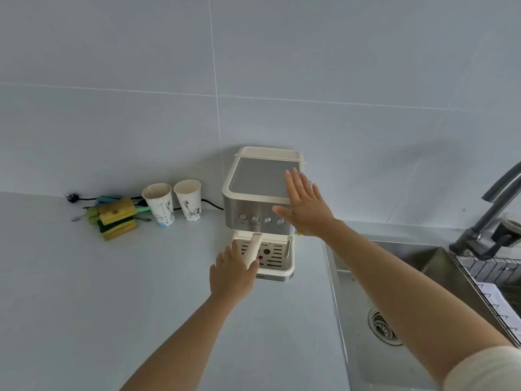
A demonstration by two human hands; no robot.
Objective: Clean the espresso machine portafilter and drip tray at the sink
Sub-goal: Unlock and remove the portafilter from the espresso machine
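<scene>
Gripping portafilter handle (253, 249) with left hand (232, 273), right hand (306, 210) flat on espresso machine (253, 176).

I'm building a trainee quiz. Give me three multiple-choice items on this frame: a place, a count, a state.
1. Where do the paper cups stand relative to the espresso machine? A) to its left B) to its right C) on top of it
2. How many paper cups are there? A) one B) two C) four
3. The right hand is: A) clenched in a fist B) flat, fingers straight, on the machine C) pinching a cup
1 A: both sit on the counter left of it. 2 B: two stand side by side. 3 B: its open palm lies on the machine's top.
</scene>
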